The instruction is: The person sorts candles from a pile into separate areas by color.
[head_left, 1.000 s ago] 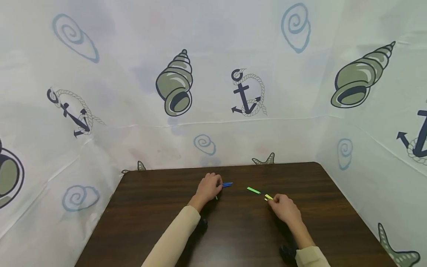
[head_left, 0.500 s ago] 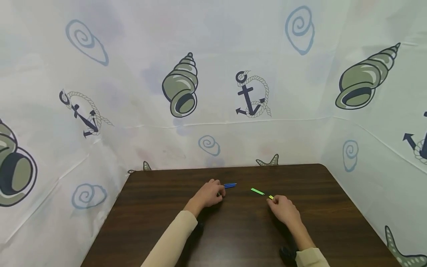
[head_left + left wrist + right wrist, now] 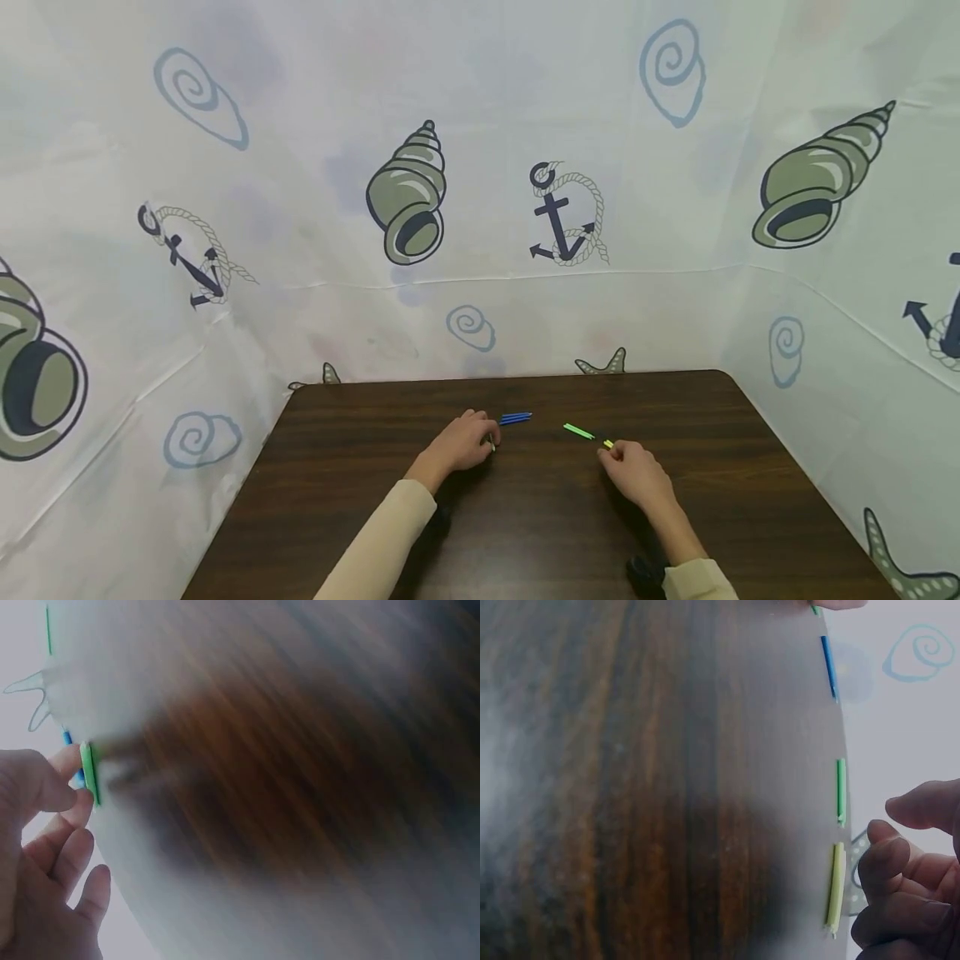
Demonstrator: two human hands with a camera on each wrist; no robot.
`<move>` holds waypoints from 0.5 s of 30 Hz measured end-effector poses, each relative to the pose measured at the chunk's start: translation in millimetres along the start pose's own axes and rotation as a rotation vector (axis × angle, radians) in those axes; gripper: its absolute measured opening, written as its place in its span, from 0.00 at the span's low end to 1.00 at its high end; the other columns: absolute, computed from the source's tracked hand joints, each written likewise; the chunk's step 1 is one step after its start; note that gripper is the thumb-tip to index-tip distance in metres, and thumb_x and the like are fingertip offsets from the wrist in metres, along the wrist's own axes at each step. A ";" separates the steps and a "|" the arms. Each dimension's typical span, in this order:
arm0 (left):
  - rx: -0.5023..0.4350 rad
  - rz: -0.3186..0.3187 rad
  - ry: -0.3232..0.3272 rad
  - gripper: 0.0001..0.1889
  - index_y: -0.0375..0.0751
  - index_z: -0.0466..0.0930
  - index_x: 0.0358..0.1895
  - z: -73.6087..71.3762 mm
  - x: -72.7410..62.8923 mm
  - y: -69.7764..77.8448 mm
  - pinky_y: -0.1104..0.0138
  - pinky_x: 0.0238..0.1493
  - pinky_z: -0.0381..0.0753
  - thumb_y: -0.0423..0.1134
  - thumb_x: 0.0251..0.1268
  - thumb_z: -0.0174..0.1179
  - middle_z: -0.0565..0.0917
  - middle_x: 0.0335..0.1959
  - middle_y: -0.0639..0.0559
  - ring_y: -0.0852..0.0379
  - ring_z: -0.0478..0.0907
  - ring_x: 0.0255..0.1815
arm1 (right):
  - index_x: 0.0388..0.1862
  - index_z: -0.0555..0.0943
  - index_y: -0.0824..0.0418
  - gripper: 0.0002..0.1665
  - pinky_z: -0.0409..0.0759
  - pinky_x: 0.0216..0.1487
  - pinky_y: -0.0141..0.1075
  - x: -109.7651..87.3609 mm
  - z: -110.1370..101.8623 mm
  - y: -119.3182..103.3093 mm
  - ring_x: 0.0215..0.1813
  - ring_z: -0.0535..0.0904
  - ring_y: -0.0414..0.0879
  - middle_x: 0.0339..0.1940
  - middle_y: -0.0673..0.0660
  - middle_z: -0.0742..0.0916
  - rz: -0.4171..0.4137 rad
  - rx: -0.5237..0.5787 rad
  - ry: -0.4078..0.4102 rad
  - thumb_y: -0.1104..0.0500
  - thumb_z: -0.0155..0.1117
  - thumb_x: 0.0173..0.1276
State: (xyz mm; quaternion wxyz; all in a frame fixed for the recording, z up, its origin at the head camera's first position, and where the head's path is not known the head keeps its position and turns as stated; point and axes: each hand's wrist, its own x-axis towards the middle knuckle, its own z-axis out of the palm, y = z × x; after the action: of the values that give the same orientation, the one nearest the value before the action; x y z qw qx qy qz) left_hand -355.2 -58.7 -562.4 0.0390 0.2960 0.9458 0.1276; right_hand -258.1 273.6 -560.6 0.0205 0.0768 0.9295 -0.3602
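In the head view my left hand (image 3: 459, 442) is low over the far part of the brown table. Its thumb and fingers pinch a thin green birthday candle (image 3: 90, 772), seen best in the left wrist view. Just beyond those fingers lie blue candles (image 3: 515, 418) side by side. Green candles (image 3: 578, 431) lie between the two hands. My right hand (image 3: 637, 473) is beside the yellow candles (image 3: 608, 444) and partly hides them in the head view. A gap shows between its thumb and forefinger in the right wrist view, and nothing is held there.
The dark wood-grain table (image 3: 525, 533) has a rounded far right corner. A white cloth (image 3: 495, 233) printed with shells and anchors hangs behind it and along both sides. A black wrist device (image 3: 643, 573) sits under the right forearm.
My left hand has drawn back slightly from the blue candles, which now show whole. My right hand covers more of the yellow candles than before. The head view has shifted a little.
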 end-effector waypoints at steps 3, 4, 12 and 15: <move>-0.020 -0.008 0.009 0.06 0.53 0.86 0.49 -3.1 -5.1 -3.4 0.50 0.61 0.78 0.37 0.78 0.64 0.83 0.54 0.53 0.52 0.73 0.52 | 0.28 0.77 0.55 0.21 0.60 0.23 0.37 -0.9 0.0 -0.7 0.22 0.66 0.45 0.21 0.50 0.74 -0.001 -0.004 0.005 0.46 0.61 0.81; -0.029 -0.012 0.011 0.05 0.52 0.86 0.49 -4.3 -6.5 -3.7 0.49 0.61 0.78 0.37 0.78 0.64 0.83 0.53 0.53 0.52 0.73 0.52 | 0.29 0.77 0.55 0.20 0.60 0.23 0.37 -1.3 0.0 -1.2 0.22 0.66 0.45 0.21 0.50 0.74 -0.002 -0.007 0.007 0.46 0.61 0.81; -0.067 0.035 0.016 0.03 0.50 0.87 0.46 -2.6 -6.2 2.9 0.56 0.55 0.80 0.42 0.77 0.67 0.81 0.47 0.55 0.55 0.73 0.48 | 0.25 0.75 0.53 0.22 0.60 0.25 0.37 -5.1 3.3 -8.4 0.23 0.65 0.45 0.20 0.49 0.72 -0.015 -0.005 -0.001 0.47 0.62 0.80; -0.060 0.058 0.018 0.05 0.50 0.88 0.45 2.3 -3.7 7.7 0.58 0.53 0.79 0.45 0.78 0.67 0.80 0.45 0.57 0.57 0.71 0.47 | 0.26 0.77 0.54 0.21 0.61 0.26 0.38 -6.5 4.9 -11.6 0.23 0.67 0.45 0.21 0.50 0.74 -0.021 -0.002 -0.002 0.47 0.63 0.80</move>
State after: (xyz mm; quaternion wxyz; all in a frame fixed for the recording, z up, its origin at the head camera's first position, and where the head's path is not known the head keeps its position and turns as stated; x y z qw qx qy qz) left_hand -347.6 -54.2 -562.5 0.0357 0.3208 0.9329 0.1597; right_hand -253.6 261.0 -555.9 0.0175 0.0666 0.9305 -0.3597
